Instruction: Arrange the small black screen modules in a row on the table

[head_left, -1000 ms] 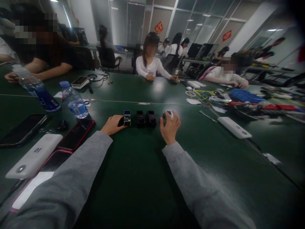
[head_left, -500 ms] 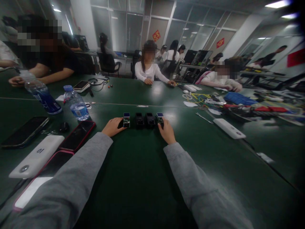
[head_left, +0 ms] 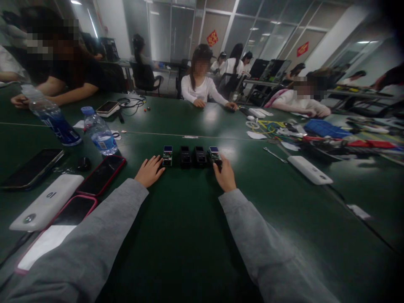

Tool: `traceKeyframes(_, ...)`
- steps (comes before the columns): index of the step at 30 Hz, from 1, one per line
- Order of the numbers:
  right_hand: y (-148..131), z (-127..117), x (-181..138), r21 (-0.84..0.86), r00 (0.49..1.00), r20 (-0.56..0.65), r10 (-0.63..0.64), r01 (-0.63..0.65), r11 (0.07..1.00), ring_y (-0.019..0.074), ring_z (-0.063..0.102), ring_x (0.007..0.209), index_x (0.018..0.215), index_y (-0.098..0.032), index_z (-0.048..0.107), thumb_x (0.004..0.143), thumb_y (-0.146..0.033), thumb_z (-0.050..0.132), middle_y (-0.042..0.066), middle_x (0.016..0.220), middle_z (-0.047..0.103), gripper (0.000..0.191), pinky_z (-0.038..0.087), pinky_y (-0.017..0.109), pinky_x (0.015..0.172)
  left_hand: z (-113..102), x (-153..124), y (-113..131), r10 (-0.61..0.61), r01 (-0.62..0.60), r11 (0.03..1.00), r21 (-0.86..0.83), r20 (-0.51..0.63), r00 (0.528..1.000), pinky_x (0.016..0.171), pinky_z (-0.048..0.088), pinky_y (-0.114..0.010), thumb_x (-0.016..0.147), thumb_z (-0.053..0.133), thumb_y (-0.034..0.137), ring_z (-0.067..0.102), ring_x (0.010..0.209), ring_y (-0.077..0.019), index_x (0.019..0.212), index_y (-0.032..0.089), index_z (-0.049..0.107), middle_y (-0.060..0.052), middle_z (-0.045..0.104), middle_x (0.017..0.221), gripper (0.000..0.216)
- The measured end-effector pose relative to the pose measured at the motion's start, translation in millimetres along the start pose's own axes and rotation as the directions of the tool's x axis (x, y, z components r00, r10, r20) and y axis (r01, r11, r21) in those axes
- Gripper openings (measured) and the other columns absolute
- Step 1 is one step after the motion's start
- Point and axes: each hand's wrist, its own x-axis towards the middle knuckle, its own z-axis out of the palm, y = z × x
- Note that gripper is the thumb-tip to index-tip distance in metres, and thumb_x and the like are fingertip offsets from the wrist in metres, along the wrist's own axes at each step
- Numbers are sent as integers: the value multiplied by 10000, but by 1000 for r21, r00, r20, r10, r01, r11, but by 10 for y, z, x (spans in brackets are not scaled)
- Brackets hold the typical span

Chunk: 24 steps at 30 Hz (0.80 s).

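Observation:
Four small electronic parts stand in a row on the green table [head_left: 183,235]. From left to right they are a circuit module with a blue top [head_left: 167,155], two black housings [head_left: 185,156] [head_left: 199,155], and a second blue-topped module [head_left: 214,154]. My left hand [head_left: 149,171] lies flat just left of the row, fingers spread, fingertips by the left module. My right hand [head_left: 224,175] rests at the right end, fingers stretched toward the right module and holding nothing.
Two water bottles [head_left: 99,132] [head_left: 50,115], phones [head_left: 101,174] and a white power bank [head_left: 47,202] lie at my left. Another white power bank [head_left: 309,169] and a tangle of cables and tools [head_left: 284,130] sit at right. Other people sit across the table.
My right hand brought the second blue-topped module down from the air, set it at the right end of the row and let go. My left hand's fingers spread and slid slightly back.

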Motion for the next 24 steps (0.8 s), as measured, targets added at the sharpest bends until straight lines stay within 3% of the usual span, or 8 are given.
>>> traceKeyframes(11,-54,-47,37,92,999,-25,-29,31,995,338,611,1213,1433,-119,554,1014,-366,460,218,1332,612,496,523,553,1063,29,-19,11,16,-15,998,55,-15,1000,1271,246,-569,1084,342,468,314,1575,-312,1593,221,428,-114,378,1692,573)
traceKeyframes(16,-34,-29,29,63,999,10,-39,38,997,346,614,1212,1456,-132,535,1018,-389,488,217,1344,601,510,532,556,1049,5,-31,27,18,-17,998,52,-20,1000,1266,258,-578,1082,348,462,311,1578,-307,1600,284,418,-74,385,1693,552)
traceKeyframes(24,-12,-9,14,10,996,77,-39,39,999,349,632,1176,1462,-174,534,1046,-410,477,195,1333,607,482,551,557,1011,-5,-20,17,16,-16,1000,4,-27,1000,1263,259,-592,1077,358,474,326,1569,-315,1585,277,433,-81,409,1679,550)
